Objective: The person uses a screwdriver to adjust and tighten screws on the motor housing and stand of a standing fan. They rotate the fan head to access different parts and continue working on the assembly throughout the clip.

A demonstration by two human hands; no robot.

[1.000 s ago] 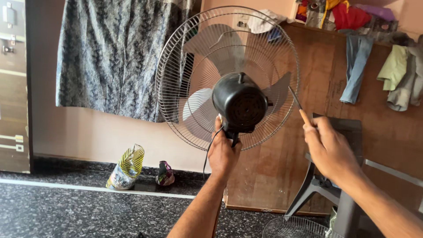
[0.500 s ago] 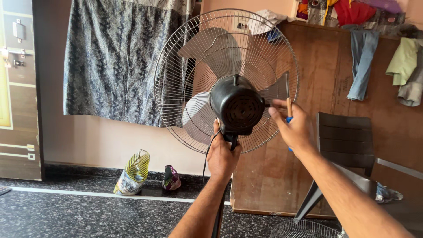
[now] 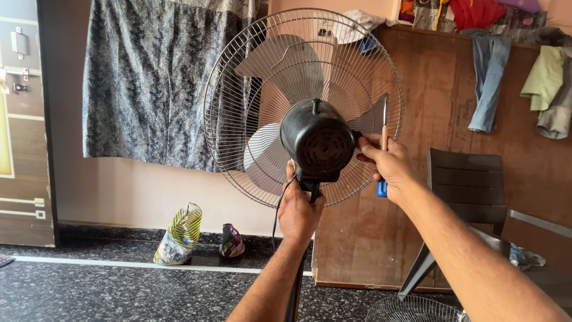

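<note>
**Fingers on a pedestal fan, seen from behind**

Fingers of the left hand [image 3: 300, 210] were wrapped shut around the fan's neck [image 3: 310, 186], just beneath the black motor housing [image 3: 319, 142]. Fingers [image 3: 368, 143] of the right hand [image 3: 390, 164] were curled closed about a screwdriver [image 3: 384, 126]: metal shaft standing upright above the knuckles, blue handle end showing below the palm; the fingertips touched the right side of the housing.

Item, pedestal fan: round wire guard [image 3: 238, 71] spreading behind and around both sets of fingers; pale blades [image 3: 265, 158] inside it.

Item, black cord [image 3: 277, 209]: hanging just left of the left-hand fingers.

Beyond the fingers, leftward: patterned dark curtain [image 3: 149, 83] on the wall; below it, a yellow striped bag [image 3: 179, 234] and a small dark bag [image 3: 231, 241] on the floor's edge.

Rightward of the right-hand fingers: dark chair [image 3: 471, 188]; above it, jeans [image 3: 488, 77] and a pale green cloth [image 3: 545, 74] hanging over a wooden panel [image 3: 435, 95].

Below the right forearm: a second wire guard [image 3: 411, 309], partly out of frame.
</note>
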